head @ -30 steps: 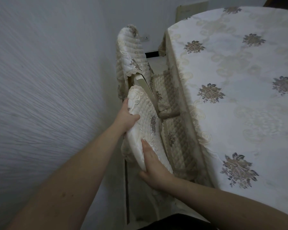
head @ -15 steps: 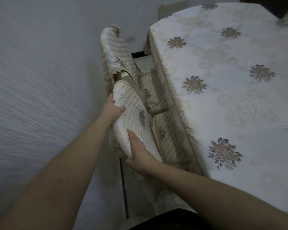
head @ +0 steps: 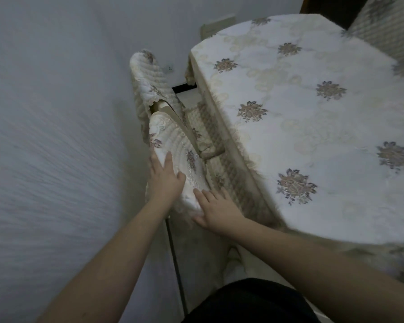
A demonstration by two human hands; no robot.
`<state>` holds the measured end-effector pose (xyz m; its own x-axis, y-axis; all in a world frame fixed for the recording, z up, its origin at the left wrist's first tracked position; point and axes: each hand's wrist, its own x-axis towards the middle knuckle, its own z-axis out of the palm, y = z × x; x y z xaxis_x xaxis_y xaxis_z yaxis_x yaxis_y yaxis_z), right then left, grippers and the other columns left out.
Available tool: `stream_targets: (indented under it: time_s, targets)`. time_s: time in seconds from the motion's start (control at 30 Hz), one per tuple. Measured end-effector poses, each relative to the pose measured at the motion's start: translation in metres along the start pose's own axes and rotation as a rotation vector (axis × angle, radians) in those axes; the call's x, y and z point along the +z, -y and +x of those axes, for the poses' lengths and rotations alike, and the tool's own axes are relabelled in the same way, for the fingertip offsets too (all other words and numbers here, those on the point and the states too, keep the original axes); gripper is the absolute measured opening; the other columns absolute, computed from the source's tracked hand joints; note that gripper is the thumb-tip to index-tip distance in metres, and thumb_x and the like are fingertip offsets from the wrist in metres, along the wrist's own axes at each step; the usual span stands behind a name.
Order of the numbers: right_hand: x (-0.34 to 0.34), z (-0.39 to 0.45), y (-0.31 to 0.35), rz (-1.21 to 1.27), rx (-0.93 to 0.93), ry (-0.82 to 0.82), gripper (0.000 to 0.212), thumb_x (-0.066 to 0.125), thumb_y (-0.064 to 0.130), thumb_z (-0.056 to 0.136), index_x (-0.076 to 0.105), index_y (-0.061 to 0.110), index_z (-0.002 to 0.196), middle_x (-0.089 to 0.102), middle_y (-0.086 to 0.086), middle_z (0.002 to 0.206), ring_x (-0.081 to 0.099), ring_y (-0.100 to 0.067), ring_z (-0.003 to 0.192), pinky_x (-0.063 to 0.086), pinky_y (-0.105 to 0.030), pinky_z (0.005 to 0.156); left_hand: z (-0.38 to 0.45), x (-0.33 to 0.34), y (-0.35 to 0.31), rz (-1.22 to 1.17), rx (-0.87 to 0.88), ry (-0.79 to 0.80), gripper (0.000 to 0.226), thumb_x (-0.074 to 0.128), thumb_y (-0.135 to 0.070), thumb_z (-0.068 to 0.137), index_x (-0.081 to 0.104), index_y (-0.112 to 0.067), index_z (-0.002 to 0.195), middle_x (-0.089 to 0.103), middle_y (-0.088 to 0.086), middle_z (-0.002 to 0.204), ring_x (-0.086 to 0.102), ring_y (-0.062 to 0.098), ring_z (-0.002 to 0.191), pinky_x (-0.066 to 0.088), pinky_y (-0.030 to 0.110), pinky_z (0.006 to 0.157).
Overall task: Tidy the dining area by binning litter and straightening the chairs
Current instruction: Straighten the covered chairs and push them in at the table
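Both hands are placed on the quilted backrest of the nearer chair [head: 173, 155], which stands between the textured wall [head: 51, 136] and the dining table [head: 313, 127]. On the left side, the left hand [head: 165, 180] is laid over the top edge of the backrest, with its fingers extended along the padded cover and the thumb spread toward the table side; the cover is pressed, not pinched. To its right, the right hand [head: 216, 210] is laid flat against the near end of the same backrest, fingers straight and relaxed, holding nothing. By this double contact the chair can probably be steered and kept parallel to the table edge while it is pushed in.

The long axis of the backrest runs from the person away toward the far wall, and it is leaned a little toward the table. A second chair [head: 147, 85] with the same cover is seen just behind it, pointing the same way, its backrest almost touching the first. Quilted seat cushions [head: 210, 136] are tucked under the hanging edge of the floral tablecloth [head: 289, 94]. No litter is seen from this angle.
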<state>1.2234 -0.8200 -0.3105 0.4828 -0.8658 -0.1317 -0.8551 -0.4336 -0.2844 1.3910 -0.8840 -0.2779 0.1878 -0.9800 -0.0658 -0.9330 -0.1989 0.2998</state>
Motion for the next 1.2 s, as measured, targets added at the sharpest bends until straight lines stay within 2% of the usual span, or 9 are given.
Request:
stream_targets:
  time_s: [0.13, 0.2, 0.33, 0.47, 0.57, 0.8, 0.93, 1.03, 1.2]
  targets:
    - [0.018, -0.046, 0.002, -0.038, 0.072, -0.111, 0.073, 0.045, 0.052, 0.084, 0.029, 0.016, 0.146, 0.051, -0.009, 0.137, 0.047, -0.030, 0.125, 0.030, -0.054, 0.107, -0.040, 0.014, -0.004, 0.042, 0.067, -0.049, 0.062, 0.044, -0.041, 0.091, 0.028, -0.023, 0.148, -0.012, 0.016, 0.159, -0.006, 0.037, 0.145, 0.007, 0.049, 0.116]
    - [0.023, -0.073, -0.009, -0.063, 0.143, -0.087, 0.074, 0.049, 0.050, 0.085, 0.025, 0.018, 0.147, 0.046, -0.010, 0.141, 0.041, -0.030, 0.132, 0.021, -0.052, 0.111, -0.054, 0.019, -0.009, 0.091, 0.094, -0.043, 0.060, 0.042, -0.042, 0.093, 0.029, -0.022, 0.148, -0.012, 0.013, 0.160, -0.012, 0.038, 0.144, -0.001, 0.049, 0.116]
    - [0.019, -0.127, -0.032, -0.083, 0.340, -0.093, 0.068, 0.038, 0.050, 0.086, 0.032, 0.018, 0.145, 0.047, -0.011, 0.142, 0.040, -0.030, 0.133, 0.020, -0.052, 0.113, -0.070, 0.027, -0.016, 0.149, 0.157, 0.063, 0.057, 0.033, -0.047, 0.095, 0.032, -0.024, 0.147, -0.006, 0.002, 0.161, -0.020, 0.045, 0.141, -0.005, 0.054, 0.116]
    - [0.012, -0.177, -0.048, -0.103, 0.479, -0.093, 0.072, 0.044, 0.050, 0.086, 0.028, 0.019, 0.148, 0.041, -0.009, 0.147, 0.036, -0.029, 0.135, 0.019, -0.050, 0.113, -0.096, 0.038, -0.023, 0.155, 0.229, 0.066, 0.053, 0.031, -0.044, 0.096, 0.039, -0.023, 0.144, 0.006, 0.004, 0.161, -0.016, 0.037, 0.144, -0.002, 0.056, 0.115]
    - [0.008, -0.209, -0.058, -0.110, 0.561, -0.111, 0.072, 0.051, 0.044, 0.083, 0.031, 0.016, 0.147, 0.045, -0.010, 0.143, 0.039, -0.029, 0.133, 0.020, -0.050, 0.112, -0.126, 0.048, -0.044, 0.209, 0.406, 0.075, 0.054, 0.028, -0.044, 0.096, 0.048, -0.016, 0.137, 0.030, 0.011, 0.154, 0.007, 0.028, 0.147, 0.003, 0.057, 0.114]
    - [-0.003, -0.290, -0.093, -0.084, 0.777, -0.184, 0.072, 0.058, 0.039, 0.078, 0.038, 0.015, 0.143, 0.052, -0.011, 0.136, 0.044, -0.032, 0.129, 0.025, -0.051, 0.110, -0.199, 0.068, -0.166, 0.145, 0.914, 0.088, 0.059, 0.028, -0.049, 0.092, 0.052, -0.014, 0.133, 0.049, 0.009, 0.143, 0.033, 0.026, 0.140, 0.020, 0.053, 0.114]
    - [-0.019, -0.355, -0.117, -0.041, 0.827, -0.237, 0.070, 0.044, 0.036, 0.087, 0.022, 0.016, 0.150, 0.033, -0.008, 0.152, 0.023, -0.030, 0.142, 0.008, -0.049, 0.116, -0.240, 0.073, -0.243, 0.107, 1.072, 0.051, 0.057, 0.030, -0.048, 0.093, 0.053, -0.014, 0.133, 0.050, 0.007, 0.142, 0.035, 0.025, 0.139, 0.023, 0.051, 0.113]
    - [-0.030, -0.415, -0.137, -0.070, 0.910, -0.301, 0.069, 0.032, 0.041, 0.086, 0.020, 0.019, 0.150, 0.031, -0.007, 0.153, 0.023, -0.029, 0.142, 0.008, -0.048, 0.116, -0.281, 0.081, -0.297, 0.080, 1.156, 0.062, 0.056, 0.031, -0.048, 0.093, 0.052, -0.015, 0.133, 0.050, 0.006, 0.142, 0.035, 0.024, 0.139, 0.024, 0.051, 0.113]
    - [-0.053, -0.512, -0.171, -0.083, 1.004, -0.389, 0.072, 0.046, 0.037, 0.090, 0.012, 0.020, 0.151, 0.026, -0.005, 0.155, 0.019, -0.027, 0.143, 0.007, -0.047, 0.117, -0.353, 0.105, -0.381, 0.096, 1.252, 0.138, 0.058, 0.029, -0.048, 0.093, 0.051, -0.014, 0.135, 0.049, 0.006, 0.143, 0.035, 0.024, 0.139, 0.022, 0.048, 0.114]
